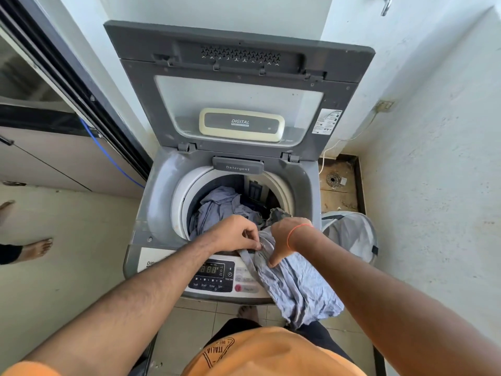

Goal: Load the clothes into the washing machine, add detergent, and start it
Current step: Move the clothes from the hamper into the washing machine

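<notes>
- Clothes are what we are loading — one pale blue-grey garment (295, 289) hangs over the front edge of the washing machine (162, 185), draped across part of the control panel (214, 275) and down toward the floor.
- Our left hand (238, 234) pinches a fold of it near the drum's front rim, and our right hand (284, 237) grips the bunched cloth just beside it, thumb pointing down.
- More clothes (222, 204) of the same pale blue already lie crumpled in the drum, with something darker behind them.
- We judge the garment light, limp and wrinkled; it will sag and trail, not hold a shape, so gathering the hanging tail before lifting should keep it off the panel buttons.
- Lid (238, 104) stands upright — grey plastic with a clear window; the detergent drawer (238, 165) at the back rim looks shut.
- White mesh laundry basket (352, 234) sits on the floor right of the machine, soft-sided, its contents hard to tell.
</notes>
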